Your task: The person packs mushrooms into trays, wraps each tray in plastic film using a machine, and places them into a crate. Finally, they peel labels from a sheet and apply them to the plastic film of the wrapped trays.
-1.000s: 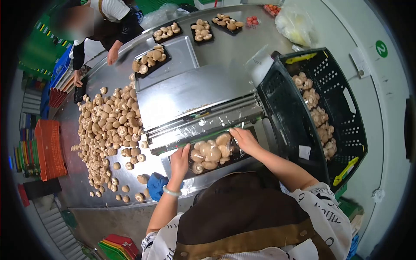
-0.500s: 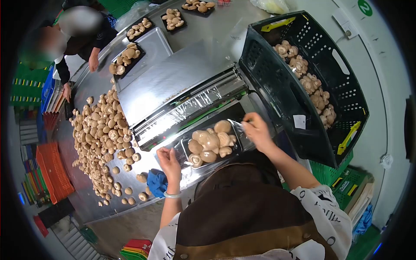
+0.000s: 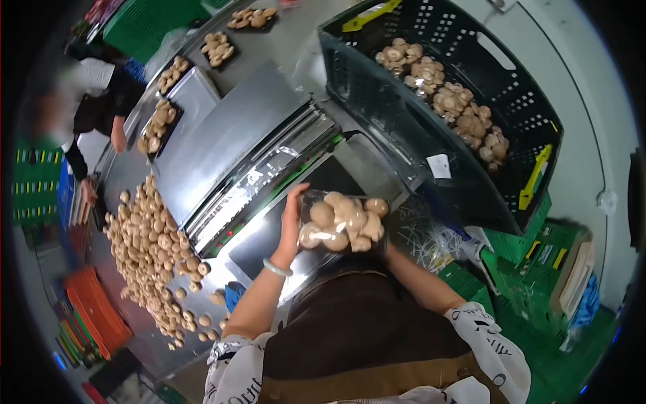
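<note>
A tray of mushrooms [image 3: 342, 222] under clear film is held up close to my apron, beside the wrapping machine [image 3: 259, 178]. My left hand [image 3: 293, 219] grips its left side, fingers along the edge and a pale bracelet on the wrist. At the tray's right side is my right hand [image 3: 388, 252], mostly hidden by the tray, its fingers out of sight. Loose mushrooms [image 3: 151, 256] lie heaped on the metal table [image 3: 128, 313] to the left, with a blue cloth [image 3: 234, 296] near them.
A dark crate [image 3: 377, 101] holding wrapped mushrooms stands at the upper right. Filled trays [image 3: 160, 126] line the table's far side. Another person [image 3: 101, 101] is at the upper left. An orange crate [image 3: 97, 313] stands lower left, green crates [image 3: 538, 276] at right.
The tray has been lifted off the machine's front surface. My left hand has moved from beside it to its side, and my right hand has come down behind it. The view has shifted.
</note>
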A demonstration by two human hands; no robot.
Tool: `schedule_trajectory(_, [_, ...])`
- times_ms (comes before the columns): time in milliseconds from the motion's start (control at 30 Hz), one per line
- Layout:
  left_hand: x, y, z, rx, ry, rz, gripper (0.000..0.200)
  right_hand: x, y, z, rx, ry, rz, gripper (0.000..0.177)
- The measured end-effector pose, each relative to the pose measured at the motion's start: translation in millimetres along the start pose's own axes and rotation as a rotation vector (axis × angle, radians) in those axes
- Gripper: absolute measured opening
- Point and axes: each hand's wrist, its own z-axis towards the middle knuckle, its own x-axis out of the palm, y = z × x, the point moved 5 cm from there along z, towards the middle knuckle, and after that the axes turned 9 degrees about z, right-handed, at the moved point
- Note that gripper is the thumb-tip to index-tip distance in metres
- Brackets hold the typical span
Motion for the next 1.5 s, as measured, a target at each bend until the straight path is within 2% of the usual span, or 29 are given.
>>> schedule_trajectory(67, [17, -62, -20, 0.080, 0.172, -0.005, 0.047, 13, 29, -20, 0.311, 0.127, 0.658, 0.033])
schedule_trajectory(100, [20, -81, -31, 0.006, 0.217, -0.101, 0.045, 16, 55, -31, 0.426, 0.207, 0.838, 0.032])
schedule_trajectory(133, [21, -92, -42, -0.067, 0.260, -0.192, 0.043, 19, 84, -41, 0.489, 0.305, 0.919, 0.031])
schedule_trajectory(200, [23, -115, -61, 0.013, 0.347, -0.352, 0.034, 24, 138, -51, 0.546, 0.500, 0.958, 0.029])
schedule_trajectory(267, [32, -156, -72, 0.065, 0.549, -0.764, 0.025, 19, 178, -43, 0.529, 0.659, 0.839, 0.027])
schedule_trajectory(300, [35, -166, -71, 0.169, 0.604, -0.634, 0.027, 14, 189, -29, 0.501, 0.718, 0.674, 0.027])
schedule_trajectory(367, [48, -173, -72, 0.156, 0.708, -0.609, 0.026, -21, 205, 7, 0.438, 0.752, -0.074, 0.025])
schedule_trajectory(400, [58, -170, -71, 0.107, 0.737, -0.605, 0.026, -45, 212, 27, 0.259, 0.822, -0.760, 0.029])
schedule_trajectory(467, [69, -164, -65, 0.033, 0.781, -0.612, 0.025, -86, 297, 46, 0.157, 0.433, -0.310, 0.034])
schedule_trajectory(500, [73, -160, -62, -0.004, 0.791, -0.619, 0.025, -84, 324, 42, 0.021, 0.453, -0.107, 0.040])
schedule_trajectory(533, [73, -158, -58, -0.038, 0.779, -0.616, 0.024, -70, 340, 37, -0.229, 0.545, -0.203, 0.049])
schedule_trajectory(600, [75, -152, -44, -0.095, 0.743, -0.596, 0.024, -36, 344, 35, -0.151, 0.789, -0.431, 0.059])
schedule_trajectory(667, [74, -143, -27, -0.143, 0.650, -0.553, 0.023, -51, 334, 65, 0.095, 0.814, -0.241, 0.066])
schedule_trajectory(733, [68, -133, -7, -0.200, 0.515, -0.489, 0.023, -95, 332, 101, -0.077, 0.533, -0.036, 0.060])
schedule_trajectory(767, [62, -132, 5, -0.234, 0.424, -0.448, 0.023, -128, 328, 125, -0.076, 0.387, -0.035, 0.056])
schedule_trajectory(800, [53, -137, 17, -0.268, 0.322, -0.403, 0.023, -157, 329, 142, -0.034, 0.161, 0.438, 0.049])
schedule_trajectory(867, [29, -149, 36, -0.353, 0.128, -0.395, 0.015, -222, 308, 189, 0.024, -0.188, 0.560, 0.046])
schedule_trajectory(900, [16, -141, 42, -0.343, 0.055, -0.415, 0.015, -239, 298, 207, 0.016, -0.188, 0.714, 0.048])
schedule_trajectory(933, [5, -132, 48, -0.328, -0.021, -0.437, 0.014, -254, 271, 225, 0.066, -0.305, 0.729, 0.051])
schedule_trajectory(1000, [-10, -122, 55, -0.333, -0.072, -0.454, 0.013, -272, 183, 263, 0.246, -0.376, 0.725, 0.054])
schedule_trajectory(1067, [-14, -125, 60, -0.377, -0.098, -0.427, 0.011, -258, 118, 286, 0.355, -0.465, 0.702, 0.057])
schedule_trajectory(1133, [-21, -120, 62, -0.435, -0.109, -0.402, 0.010, -236, 81, 306, 0.423, -0.593, 0.720, 0.044])
schedule_trajectory(1167, [-27, -117, 64, -0.453, -0.129, -0.374, 0.010, -229, 50, 320, 0.424, -0.626, 0.684, 0.048])
schedule_trajectory(1200, [-33, -115, 68, -0.451, -0.158, -0.398, 0.012, -217, 41, 327, 0.455, -0.578, 0.776, 0.062])
schedule_trajectory(1267, [-49, -109, 69, -0.447, -0.229, -0.448, 0.016, -198, -7, 349, 0.441, -0.559, 0.819, 0.060])
schedule_trajectory(1333, [-66, -102, 70, -0.458, -0.297, -0.447, 0.017, -196, -21, 349, 0.542, -0.661, 0.741, 0.055])
schedule_trajectory(1367, [-74, -103, 72, -0.454, -0.295, -0.435, 0.014, -195, -10, 346, 0.492, -0.502, 0.776, 0.050])
schedule_trajectory(1433, [-98, -97, 77, -0.433, -0.342, -0.368, 0.006, -204, -15, 341, 0.586, -0.412, 0.641, 0.050])
schedule_trajectory(1500, [-134, -97, 85, -0.392, -0.274, -0.132, 0.011, -218, -3, 335, 0.704, -0.305, 0.542, 0.056])
